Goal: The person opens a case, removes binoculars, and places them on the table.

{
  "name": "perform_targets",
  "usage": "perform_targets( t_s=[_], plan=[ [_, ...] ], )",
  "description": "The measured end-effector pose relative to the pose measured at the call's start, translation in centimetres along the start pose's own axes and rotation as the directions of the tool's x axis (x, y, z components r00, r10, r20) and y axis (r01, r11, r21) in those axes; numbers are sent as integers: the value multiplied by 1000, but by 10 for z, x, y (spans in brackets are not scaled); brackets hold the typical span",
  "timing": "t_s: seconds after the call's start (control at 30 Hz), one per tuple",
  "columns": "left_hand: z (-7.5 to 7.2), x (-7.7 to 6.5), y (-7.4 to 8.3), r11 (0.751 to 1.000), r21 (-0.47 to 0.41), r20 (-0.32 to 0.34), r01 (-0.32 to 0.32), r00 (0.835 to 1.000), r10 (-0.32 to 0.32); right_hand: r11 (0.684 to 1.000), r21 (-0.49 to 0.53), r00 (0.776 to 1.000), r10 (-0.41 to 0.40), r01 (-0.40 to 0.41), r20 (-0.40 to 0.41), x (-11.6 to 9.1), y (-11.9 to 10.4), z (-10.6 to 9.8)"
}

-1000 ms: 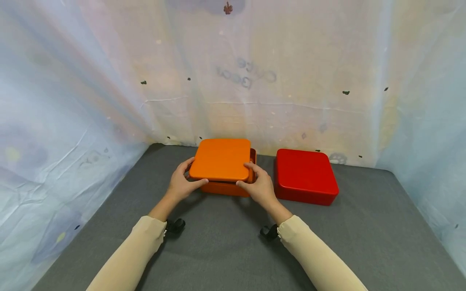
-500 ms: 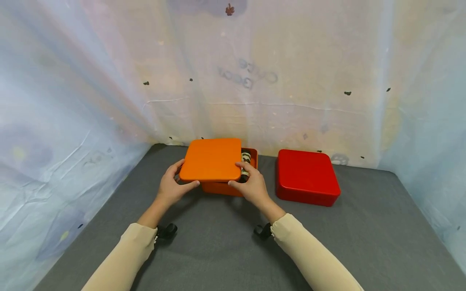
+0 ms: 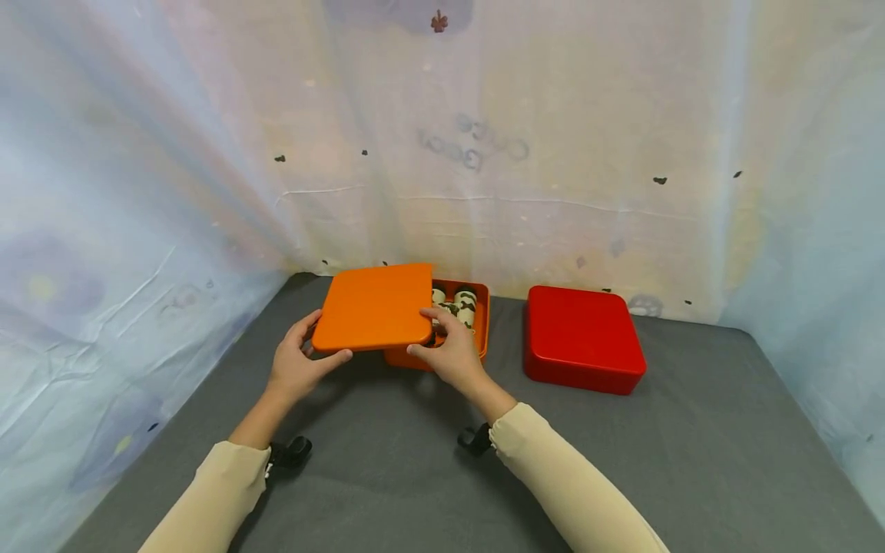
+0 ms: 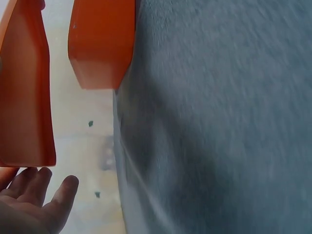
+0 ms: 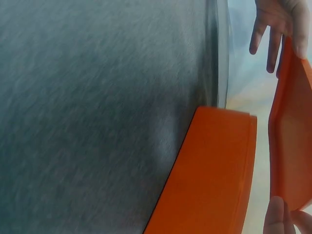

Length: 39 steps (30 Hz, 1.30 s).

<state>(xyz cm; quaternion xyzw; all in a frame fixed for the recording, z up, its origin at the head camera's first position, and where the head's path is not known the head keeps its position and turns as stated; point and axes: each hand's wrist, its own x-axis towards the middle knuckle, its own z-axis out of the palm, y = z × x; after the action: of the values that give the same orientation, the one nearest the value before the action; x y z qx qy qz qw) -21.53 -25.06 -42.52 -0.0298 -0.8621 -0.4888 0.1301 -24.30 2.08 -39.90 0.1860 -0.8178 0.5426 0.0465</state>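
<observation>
Both hands hold an orange lid (image 3: 376, 306) by its two near corners, raised above an orange box (image 3: 482, 326). My left hand (image 3: 299, 361) grips the lid's left side, thumb along the front edge. At the lid's right front corner, my right hand (image 3: 452, 349) pinches it with thumb and fingers. The lid is shifted left of the box and covers its left part from the head view. Patterned cream-and-dark cylinders (image 3: 466, 306) show in the uncovered right part. In both wrist views a gap separates the lid (image 4: 24, 97) from the box (image 5: 204, 175).
A shut red box (image 3: 583, 334) stands on the grey cloth-covered table (image 3: 415, 484), right of the orange box. A patterned curtain (image 3: 498, 153) hangs close behind and along both sides. Black straps with camera mounts (image 3: 290, 453) sit at the wrists.
Both hands have carried the orange lid leftward off the box, and it now tilts slightly. The cylinders inside have come into view. The orange box and the red box have stayed in place.
</observation>
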Motion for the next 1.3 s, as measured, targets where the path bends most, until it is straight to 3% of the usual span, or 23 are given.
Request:
perform_targets(
  t_s=[0.27,0.57,0.97,1.3],
  plan=[
    [-23,-8,-12,997,75,-30,-6,1000,8,1000,11,998,-10,9,58,3,-10,20],
    [-40,-14,-16,995,97,-32,-21,999,24,1000,17,992,11,-14,126,3,-13,32],
    [-48,-36,-18,986,153,-74,68,996,-57,997,39,975,61,-71,215,1,-15,43],
    [-49,-43,-23,985,154,-70,84,995,-74,993,32,962,104,-115,254,1,-8,50]
  ],
)
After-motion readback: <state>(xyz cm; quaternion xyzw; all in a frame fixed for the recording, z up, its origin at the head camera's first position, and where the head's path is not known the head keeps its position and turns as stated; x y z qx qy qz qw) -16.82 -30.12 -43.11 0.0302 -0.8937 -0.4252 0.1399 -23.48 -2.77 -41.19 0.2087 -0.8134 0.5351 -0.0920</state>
